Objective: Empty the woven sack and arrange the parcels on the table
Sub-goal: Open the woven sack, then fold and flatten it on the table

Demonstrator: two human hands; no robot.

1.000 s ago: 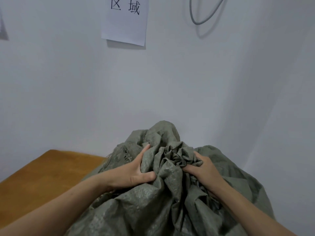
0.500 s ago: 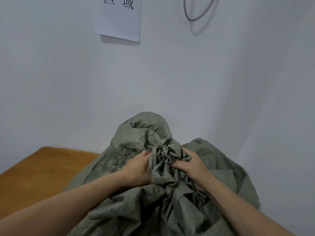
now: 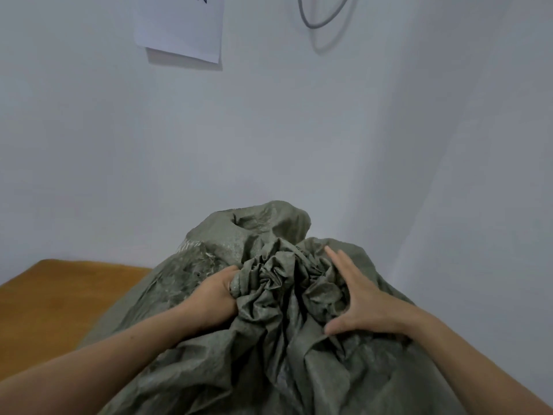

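Note:
A large grey-green woven sack point(image 3: 263, 360) fills the lower middle of the head view and stands on a wooden table point(image 3: 57, 298). Its mouth is bunched into crumpled folds at the top. My left hand point(image 3: 212, 298) grips the left side of that bunch, fingers buried in the fabric. My right hand point(image 3: 356, 298) lies on the right side of the bunch with fingers straight and thumb spread, holding nothing. No parcels show; the sack hides its contents.
White walls meet in a corner close behind the sack. A sheet of paper point(image 3: 182, 28) hangs on the wall at upper left and a grey cable loop point(image 3: 320, 19) at upper middle. Bare wood of the table shows at the left.
My right hand has let go of the bunched mouth and spread flat on the sack. My left hand keeps its grip. The view has tilted down a little.

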